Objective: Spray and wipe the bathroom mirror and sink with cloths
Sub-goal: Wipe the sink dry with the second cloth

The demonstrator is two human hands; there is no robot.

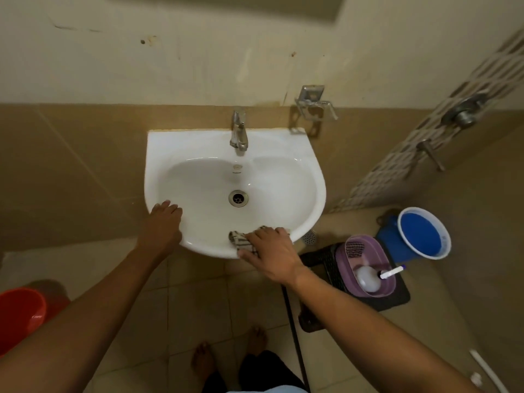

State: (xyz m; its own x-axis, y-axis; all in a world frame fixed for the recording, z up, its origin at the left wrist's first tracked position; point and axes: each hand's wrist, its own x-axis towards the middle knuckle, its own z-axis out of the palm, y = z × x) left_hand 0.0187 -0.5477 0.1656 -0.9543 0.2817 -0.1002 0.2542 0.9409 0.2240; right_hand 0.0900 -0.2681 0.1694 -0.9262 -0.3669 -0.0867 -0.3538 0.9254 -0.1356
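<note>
Basin of sink (198, 177) open ahead of fingers (170, 207) of left hand (163, 226); only drain (238, 198) at centre. Tap (238, 131) overhangs back rim, blocks pass beyond fingers. Front rim taken: cloth (241, 241) under right hand (269, 251). Right of those fingers, below rim: purple basket (368, 268) on dark stool (397, 299), blue bucket (424, 232) behind. Red bucket (19, 316) low, far left.

A home bathroom: wall-hung white sink (170, 154) with faucet (239, 131), tiled floor (198, 293), plastic buckets (424, 232)
</note>
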